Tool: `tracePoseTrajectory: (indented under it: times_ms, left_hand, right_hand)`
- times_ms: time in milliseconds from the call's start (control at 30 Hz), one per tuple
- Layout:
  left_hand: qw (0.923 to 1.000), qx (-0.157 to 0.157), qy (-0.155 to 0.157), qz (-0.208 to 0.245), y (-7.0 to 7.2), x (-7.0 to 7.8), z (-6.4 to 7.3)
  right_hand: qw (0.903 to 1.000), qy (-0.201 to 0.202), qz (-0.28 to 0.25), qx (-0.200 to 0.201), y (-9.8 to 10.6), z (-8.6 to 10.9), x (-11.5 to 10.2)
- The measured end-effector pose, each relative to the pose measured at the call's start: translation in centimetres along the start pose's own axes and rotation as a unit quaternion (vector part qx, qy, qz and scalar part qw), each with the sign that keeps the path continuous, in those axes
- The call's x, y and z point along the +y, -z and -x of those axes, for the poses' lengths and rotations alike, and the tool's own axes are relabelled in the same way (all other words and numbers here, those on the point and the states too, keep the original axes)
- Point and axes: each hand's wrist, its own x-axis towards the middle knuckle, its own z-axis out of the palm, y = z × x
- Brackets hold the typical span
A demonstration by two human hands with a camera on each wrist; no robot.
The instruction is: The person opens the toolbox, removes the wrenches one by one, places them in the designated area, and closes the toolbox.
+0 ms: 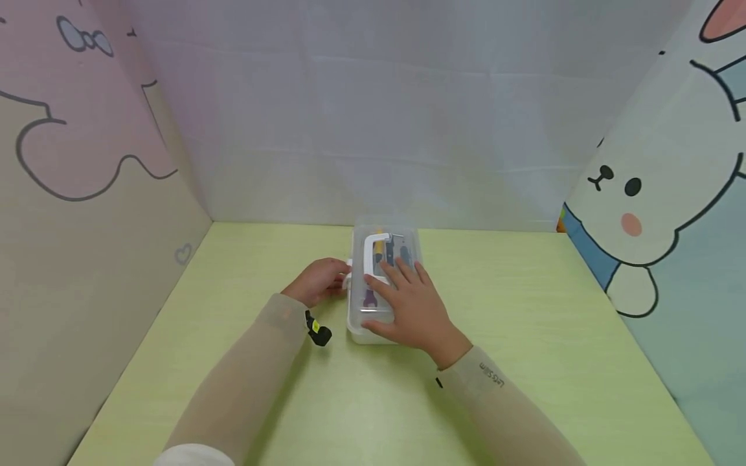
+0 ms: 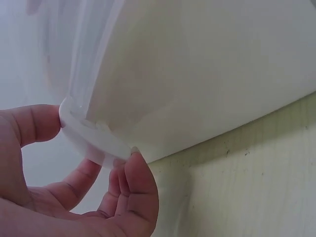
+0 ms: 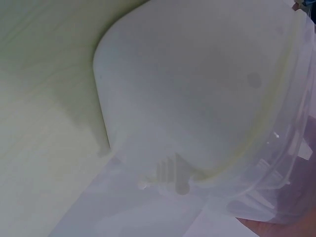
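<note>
Beige sleeves (image 1: 233, 382) reached in over the near edge. The left hand (image 1: 317, 283) pinched a white latch (image 2: 94, 140) on the left side of the box (image 1: 373, 338), which stood by the middle of the far edge; the right hand (image 1: 416, 310) lay spread over its clear lid (image 1: 358, 317), grasping nothing. Too hard a tug could have snapped the latch or skewed the box. The worktop (image 1: 519, 291) was pale yellow-green, between cartoon-printed walls (image 1: 629, 220) and a whitish backdrop (image 1: 373, 116).

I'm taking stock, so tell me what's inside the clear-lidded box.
Through the lid show a yellow item, dark items and a purple item. The right hand and white handle cover parts; whatever lies beneath them or those items cannot be seen.
</note>
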Motion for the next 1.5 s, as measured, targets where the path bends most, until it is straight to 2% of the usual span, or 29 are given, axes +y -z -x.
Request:
tracePoseTrajectory:
  times_ms: [133, 367, 467, 567, 700, 867, 1033, 1267, 1500]
  left_hand:
    - [0.9995, -0.006, -0.012, -0.027, 0.2, -0.1, 0.4]
    - [0.9931, 0.028, -0.033, -0.109, 0.4, 0.2, 1.0]
    - [0.9924, 0.027, -0.037, -0.114, 0.5, 0.2, 1.2]
    - [0.9954, 0.019, -0.034, -0.088, 0.8, -0.4, 1.0]
    - [0.9981, -0.003, -0.047, -0.039, 1.4, -1.5, 0.8]
    - [0.9959, -0.039, -0.070, 0.043, 1.9, -3.1, 0.7]
    - [0.9878, -0.051, -0.071, 0.129, 1.9, -4.4, 0.8]
    - [0.9777, -0.056, -0.079, 0.186, 1.6, -5.9, 0.7]
    - [0.9529, -0.078, -0.058, 0.287, 1.1, -6.9, 1.1]
  right_hand:
    - [1.0000, 0.001, 0.003, -0.002, -0.2, 0.0, -0.1]
    - [0.9999, 0.010, 0.010, 0.003, -0.5, 0.1, -0.1]
    - [0.9999, 0.008, 0.014, 0.002, -0.6, 0.1, -0.1]
    - [0.9999, 0.011, 0.010, 0.001, -0.7, 0.2, -0.2]
    - [0.9998, 0.018, 0.007, 0.002, -0.8, 0.3, -0.3]
    - [0.9998, 0.018, 0.012, -0.002, -1.0, 0.5, -0.4]
    - [0.9997, 0.019, 0.015, -0.005, -1.1, 0.6, -0.4]
    - [0.9997, 0.020, 0.015, -0.006, -1.4, 0.9, -0.4]
    - [0.9997, 0.018, 0.014, -0.008, -1.7, 1.1, -0.4]
